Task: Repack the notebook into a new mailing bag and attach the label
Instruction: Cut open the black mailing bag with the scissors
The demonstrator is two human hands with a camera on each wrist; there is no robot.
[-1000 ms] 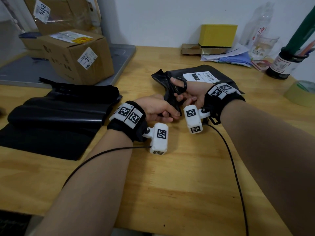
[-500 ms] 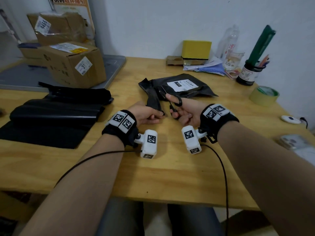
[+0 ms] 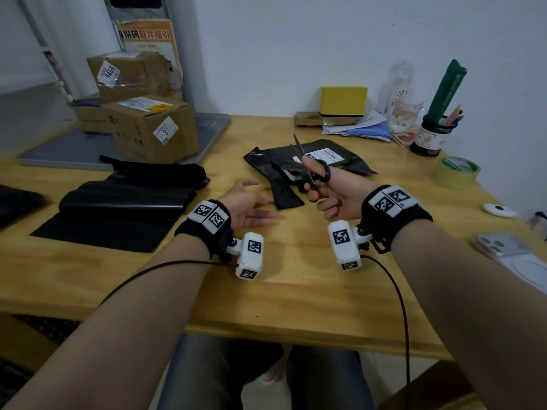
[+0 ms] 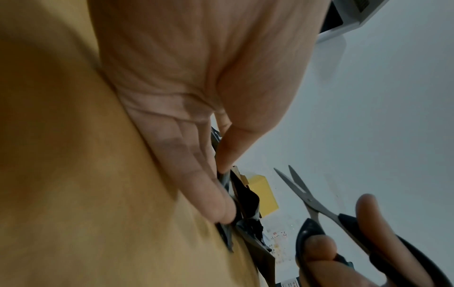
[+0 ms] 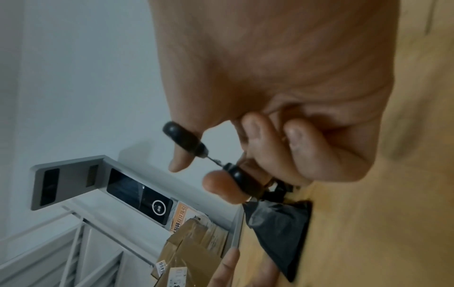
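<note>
My right hand [image 3: 334, 199] holds the scissors [image 3: 310, 167] off the table [image 3: 296, 291], thumb through one black loop, a finger through the other, remaining fingers curled into the palm; blades point up and away, tips slightly parted in the left wrist view. My left hand [image 3: 245, 205] is spread and slack, palm turned up and inward, fingers straight, holding nothing; its fingertips reach toward the cut strip [image 3: 285, 193] of black plastic and, in the left wrist view, look to lie against crumpled black film, though I cannot tell for certain that they touch. The old mailing bag [image 3: 349, 161] lies flat in the middle of the table beyond both hands, white label [image 3: 324, 153] face up on it. Its near end is cut open, and the notebook [image 3: 291, 174] shows at that opening as a dark edge, still mostly inside the bag. The cut strip trails from the opening toward me, between my two hands. A stack of new black bags [image 3: 127, 202] lies to my left, well apart from the old one. Behind the stack, cardboard boxes [image 3: 154, 131] sit on a grey mat. Far side of the table: yellow box [image 3: 343, 100], loose papers [image 3: 361, 128], clear bottle [image 3: 398, 84], pen pot [image 3: 430, 137]. Tape roll [image 3: 455, 171] and phone [image 3: 509, 255] on my right.
</note>
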